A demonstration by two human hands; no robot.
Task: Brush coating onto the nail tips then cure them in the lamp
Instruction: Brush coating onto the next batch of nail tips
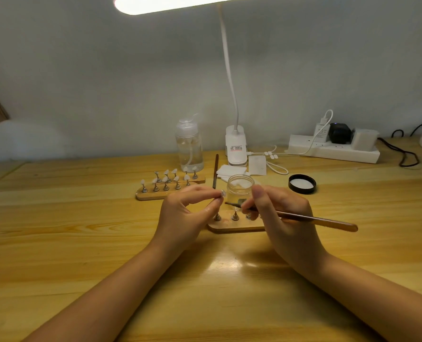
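Two hands work over the counter [81, 243]: the left hand [183, 215] pinches a nail tip [222, 193] on its stand, the right hand [282, 218] grips a brush [313, 219] just above the near holder [232, 225], with the open jar [239, 190] beyond and more tips [166, 181] far left.

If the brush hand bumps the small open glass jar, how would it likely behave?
The glass jar looks small and nearly empty, so probably light and easy to slide. It is squat, so tipping seems unlikely. With its lid off, contents could spill.
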